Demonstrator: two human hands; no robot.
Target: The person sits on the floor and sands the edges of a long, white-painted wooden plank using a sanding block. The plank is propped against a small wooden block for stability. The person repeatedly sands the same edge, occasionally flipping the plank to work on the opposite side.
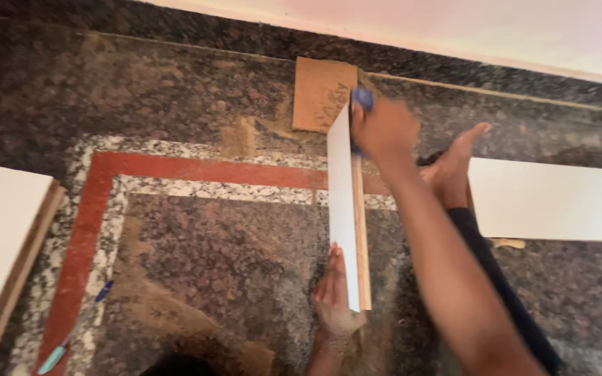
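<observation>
A narrow white-faced board (343,209) with a raw wood edge stands on its long edge on the granite floor. My left hand (334,296) lies flat against its near end and steadies it. My right hand (383,130), blurred by motion, is closed around a small blue object (362,98) at the board's far top edge. My bare foot (454,167) rests just to the right of the board.
A brown square piece of board (322,92) lies by the wall. White panels lie at the right (552,198) and the left (1,244). A blue pen (103,291) and a teal one (51,360) lie at bottom left.
</observation>
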